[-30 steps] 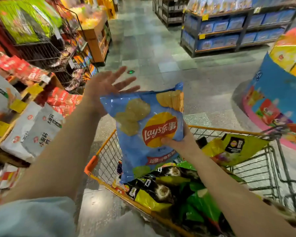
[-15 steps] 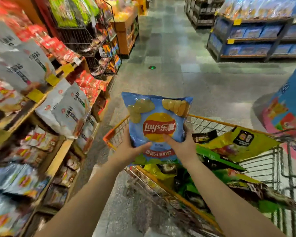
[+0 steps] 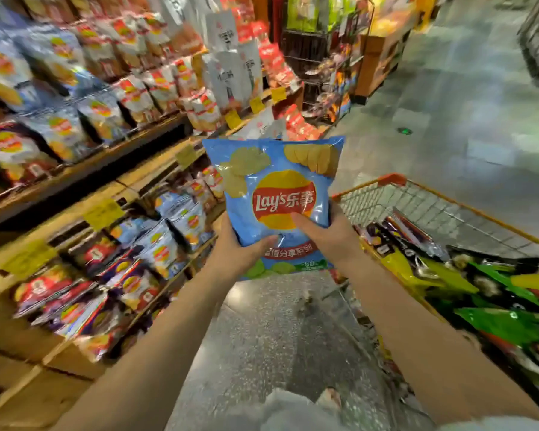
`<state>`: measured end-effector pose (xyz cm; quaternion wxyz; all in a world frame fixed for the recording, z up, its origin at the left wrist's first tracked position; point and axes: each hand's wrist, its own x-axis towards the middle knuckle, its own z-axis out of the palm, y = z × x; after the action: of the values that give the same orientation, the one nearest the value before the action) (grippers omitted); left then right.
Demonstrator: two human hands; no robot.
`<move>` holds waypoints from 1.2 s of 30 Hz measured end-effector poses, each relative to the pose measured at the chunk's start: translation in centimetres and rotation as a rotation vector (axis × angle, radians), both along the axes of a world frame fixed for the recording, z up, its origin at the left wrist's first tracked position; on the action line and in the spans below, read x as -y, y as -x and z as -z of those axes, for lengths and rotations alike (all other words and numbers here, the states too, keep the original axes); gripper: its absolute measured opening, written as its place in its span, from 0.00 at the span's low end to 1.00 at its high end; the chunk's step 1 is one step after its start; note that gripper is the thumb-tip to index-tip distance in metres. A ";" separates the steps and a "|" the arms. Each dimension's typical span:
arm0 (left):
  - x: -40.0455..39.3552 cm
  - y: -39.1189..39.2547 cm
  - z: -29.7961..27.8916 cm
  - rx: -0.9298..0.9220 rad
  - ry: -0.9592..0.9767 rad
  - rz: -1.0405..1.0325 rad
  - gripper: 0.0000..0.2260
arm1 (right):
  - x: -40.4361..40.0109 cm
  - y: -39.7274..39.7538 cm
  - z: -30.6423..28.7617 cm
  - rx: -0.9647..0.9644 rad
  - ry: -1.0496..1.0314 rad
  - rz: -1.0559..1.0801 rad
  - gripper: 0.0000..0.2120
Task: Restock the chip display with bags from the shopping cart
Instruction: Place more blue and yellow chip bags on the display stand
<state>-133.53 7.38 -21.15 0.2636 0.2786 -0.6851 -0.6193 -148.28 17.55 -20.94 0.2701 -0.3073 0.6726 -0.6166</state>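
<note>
A: Blue, that's the colour of the chip bag (image 3: 277, 194), with a red and yellow Lay's logo on its front, held upright in the middle of the view, above the grey floor (image 3: 442, 113).

B: Who has hold of it?

A: Both hands. The left hand (image 3: 235, 248) grips the lower left edge, thumb curled over the front. The right hand (image 3: 327, 234) grips the lower right side, thumb pressed across the front just under the logo. The fingers behind the bag are hidden.

B: And the cart?

A: The shopping cart (image 3: 395, 180), wire with an orange rim, stands to the right, just beside the right hand. Green, yellow and black bags (image 3: 486, 306) lie heaped inside it. The blue bag is outside the cart, to the left of its rim.

B: The display?

A: The chip display (image 3: 106, 181) fills the left side, wooden tiers running from near to far, packed with blue, red and purple bags, though motion blur smears them. Yellow price tags (image 3: 101, 213) hang on the shelf edges. The held bag is between display and cart, touching neither.
</note>
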 end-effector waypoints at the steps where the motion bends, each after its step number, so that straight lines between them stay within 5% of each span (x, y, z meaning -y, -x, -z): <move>1: 0.4 -3.1 -0.4 -0.006 0.011 -0.052 0.24 | 1.2 -2.7 -0.2 0.006 0.004 -0.040 0.24; 4: 1.9 -12.1 -0.6 0.025 0.033 -0.163 0.23 | 4.6 -10.9 -0.8 -0.017 0.006 -0.142 0.19; 15: 7.6 -37.7 -0.1 -0.042 -0.075 -0.684 0.30 | 18.1 -35.2 0.3 0.013 -0.012 -0.629 0.21; 20: 12.5 -45.7 0.3 -0.037 -0.069 -0.934 0.18 | 26.5 -44.3 0.5 0.043 -0.011 -0.827 0.17; 27: 18.8 -58.7 -1.6 0.046 -0.074 -1.286 0.20 | 36.7 -59.0 -1.4 0.101 0.046 -1.129 0.13; 36: 23.7 -77.6 0.2 0.019 -0.093 -1.431 0.19 | 44.4 -79.5 0.7 0.107 0.005 -1.277 0.13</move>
<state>-55.90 -16.31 -21.38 0.5869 0.6759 -0.3096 -0.3207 -68.78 -26.82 -21.62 0.6167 -0.6168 0.3414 -0.3502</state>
